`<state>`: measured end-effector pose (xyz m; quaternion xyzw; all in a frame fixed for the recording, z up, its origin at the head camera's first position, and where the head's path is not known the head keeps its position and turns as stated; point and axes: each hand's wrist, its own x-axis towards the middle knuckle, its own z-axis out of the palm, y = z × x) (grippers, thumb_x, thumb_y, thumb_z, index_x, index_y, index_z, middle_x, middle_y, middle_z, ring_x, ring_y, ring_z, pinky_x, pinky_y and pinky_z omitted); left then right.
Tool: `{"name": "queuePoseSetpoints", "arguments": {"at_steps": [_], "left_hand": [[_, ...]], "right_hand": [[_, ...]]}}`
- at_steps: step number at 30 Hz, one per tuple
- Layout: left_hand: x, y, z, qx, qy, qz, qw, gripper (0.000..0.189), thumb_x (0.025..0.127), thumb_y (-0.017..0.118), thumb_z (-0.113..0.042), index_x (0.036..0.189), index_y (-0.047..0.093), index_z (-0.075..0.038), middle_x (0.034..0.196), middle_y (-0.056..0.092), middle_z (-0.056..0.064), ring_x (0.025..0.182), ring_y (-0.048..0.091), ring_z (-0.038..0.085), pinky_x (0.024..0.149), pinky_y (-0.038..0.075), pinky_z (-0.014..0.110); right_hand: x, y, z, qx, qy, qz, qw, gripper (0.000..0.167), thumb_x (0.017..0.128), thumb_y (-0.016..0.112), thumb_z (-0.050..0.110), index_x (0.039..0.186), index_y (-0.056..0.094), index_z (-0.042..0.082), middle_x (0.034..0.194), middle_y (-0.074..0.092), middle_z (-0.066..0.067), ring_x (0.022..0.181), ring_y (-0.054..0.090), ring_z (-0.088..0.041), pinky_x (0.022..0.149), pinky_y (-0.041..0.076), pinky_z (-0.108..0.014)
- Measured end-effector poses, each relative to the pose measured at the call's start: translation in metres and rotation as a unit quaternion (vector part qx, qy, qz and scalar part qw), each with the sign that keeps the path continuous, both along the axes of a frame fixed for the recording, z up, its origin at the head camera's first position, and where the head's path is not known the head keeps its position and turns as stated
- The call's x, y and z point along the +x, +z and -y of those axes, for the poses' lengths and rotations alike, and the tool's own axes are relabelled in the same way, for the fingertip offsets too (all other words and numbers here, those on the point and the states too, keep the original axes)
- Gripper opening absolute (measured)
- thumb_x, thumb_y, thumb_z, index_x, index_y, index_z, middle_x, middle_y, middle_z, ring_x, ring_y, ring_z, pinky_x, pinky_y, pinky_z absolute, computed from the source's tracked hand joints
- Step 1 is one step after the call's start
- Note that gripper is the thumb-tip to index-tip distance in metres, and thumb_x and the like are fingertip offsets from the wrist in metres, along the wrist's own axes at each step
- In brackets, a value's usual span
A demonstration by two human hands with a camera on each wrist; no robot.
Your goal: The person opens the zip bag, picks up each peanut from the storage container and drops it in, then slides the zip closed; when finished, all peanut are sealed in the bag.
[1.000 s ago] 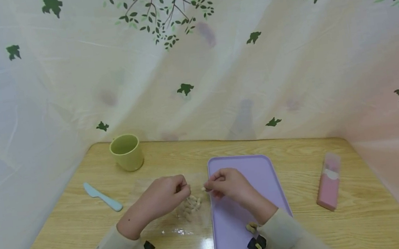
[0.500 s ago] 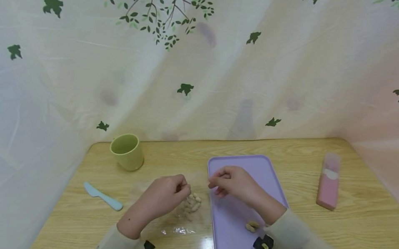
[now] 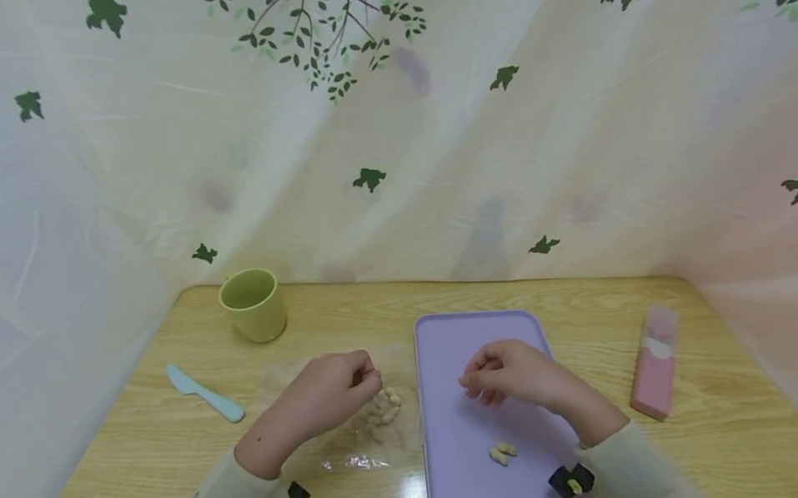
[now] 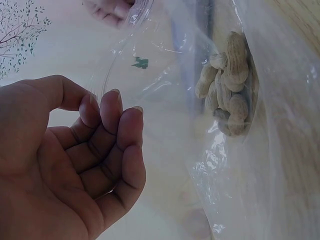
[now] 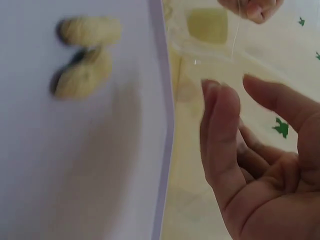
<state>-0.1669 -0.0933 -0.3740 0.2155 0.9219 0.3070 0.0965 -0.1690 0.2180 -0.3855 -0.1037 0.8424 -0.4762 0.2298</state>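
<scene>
A: What are the fingers doing?

B: The right hand (image 3: pixel 517 375) hovers above a purple tray (image 3: pixel 467 480), its fingers loosely bent, a bare gap between thumb and forefinger. The left hand (image 3: pixel 330 388) pinches the edge of a clear plastic bag (image 4: pixel 295 140) between thumb and forefinger.

A: And the containers?

B: On the near half of the tray lies a small cluster of peanuts (image 3: pixel 498 455). Just left of it, the bag rests on the wooden table (image 3: pixel 573 306) — a heap of bagged peanuts (image 4: pixel 237 107) visible through the film.

A: Which way do they point?

B: The right wrist view shows 2 on the tray: 1 with its long axis roughly square to the rim, 1 aslant. Inside the bag the axes are mixed.

A: Farther out?

B: A pale blue knife (image 3: pixel 204 392), left, its blade toward the far left; a pink case (image 3: pixel 654 384), right; a green cup (image 3: pixel 257 322), upright at far left. Behind hangs a printed cloth backdrop (image 3: pixel 433 160).
</scene>
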Motion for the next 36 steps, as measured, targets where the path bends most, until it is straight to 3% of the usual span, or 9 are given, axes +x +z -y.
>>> {"name": "queuePoseSetpoints", "arguments": {"at_steps": [10, 19, 36], "left_hand": [[-0.002, -0.001, -0.001, -0.003, 0.001, 0.003, 1.0, 0.019, 0.104, 0.056, -0.021, 0.089, 0.067, -0.016, 0.07, 0.058, -0.006, 0.06, 0.049, 0.008, 0.058, 0.042, 0.023], [-0.002, -0.001, 0.001, -0.002, 0.003, 0.003, 1.0, 0.019, 0.104, 0.056, -0.021, 0.089, 0.067, -0.016, 0.069, 0.057, -0.006, 0.06, 0.048, 0.008, 0.057, 0.041, 0.023], [-0.003, -0.003, 0.002, 0.005, -0.004, 0.001, 1.0, 0.019, 0.104, 0.056, -0.02, 0.089, 0.067, -0.016, 0.068, 0.056, -0.007, 0.06, 0.048, 0.007, 0.057, 0.041, 0.023]], "right_hand": [[0.001, -0.009, -0.022, 0.102, 0.092, 0.015, 0.9904, 0.005, 0.084, 0.075, 0.01, 0.089, 0.074, 0.008, 0.077, 0.072, 0.0, 0.068, 0.065, -0.013, 0.064, 0.055, -0.03], [0.006, -0.013, -0.025, 0.116, 0.131, 0.073, 0.9819, 0.017, 0.085, 0.086, 0.014, 0.079, 0.072, 0.006, 0.07, 0.069, 0.0, 0.058, 0.061, -0.011, 0.056, 0.05, -0.024], [0.008, -0.017, -0.025, 0.122, 0.163, 0.103, 0.9736, 0.018, 0.085, 0.087, 0.013, 0.076, 0.072, 0.007, 0.068, 0.071, -0.002, 0.055, 0.062, -0.01, 0.052, 0.049, -0.019]]}}
